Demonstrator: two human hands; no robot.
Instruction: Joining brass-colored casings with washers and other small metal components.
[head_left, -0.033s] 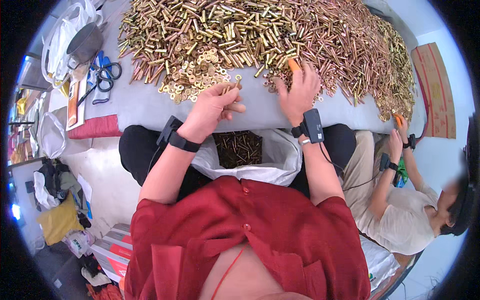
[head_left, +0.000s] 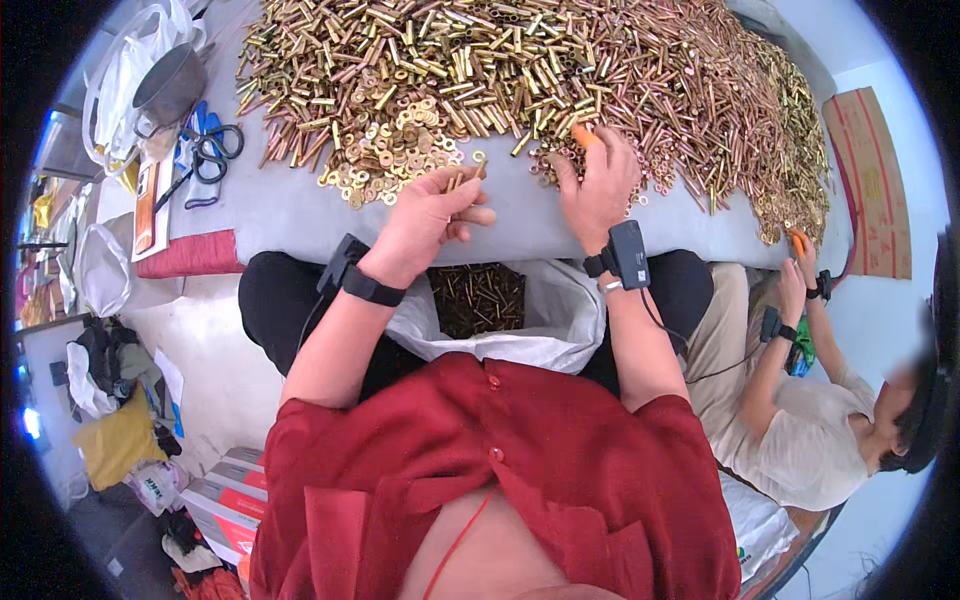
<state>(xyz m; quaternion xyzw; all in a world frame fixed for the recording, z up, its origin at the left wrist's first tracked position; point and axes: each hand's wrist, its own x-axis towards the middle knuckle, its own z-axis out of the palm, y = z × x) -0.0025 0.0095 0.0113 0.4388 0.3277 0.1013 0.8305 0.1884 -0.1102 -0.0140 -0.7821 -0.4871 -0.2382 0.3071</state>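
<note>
My left hand [head_left: 428, 215] is closed around a few thin brass-coloured bolts [head_left: 456, 181], and a washer [head_left: 479, 157] shows at the upper end of one. It hovers just in front of a heap of flat yellow washers [head_left: 392, 150]. To the right, my right hand [head_left: 603, 185] reaches over a small pile of nuts [head_left: 545, 163] at the heap's near edge. Its thumb and fingers are apart, with an orange cover [head_left: 584, 134] on one finger. Whether the fingertips touch a nut is hidden. Behind both hands spreads a large heap of brass-coloured metal sleeves [head_left: 480, 60].
Between my legs a white sack [head_left: 565, 310] holds many dark bolts [head_left: 478, 300]. Scissors [head_left: 212, 155] and a metal pot [head_left: 170, 88] lie on the grey table's [head_left: 290, 215] left side. At the right a co-worker [head_left: 800, 430] handles pieces near a cardboard sheet [head_left: 868, 180].
My right hand has shifted very slightly toward me and its orange-covered finger a little left. My left hand stays nearly in place, still holding the bolts.
</note>
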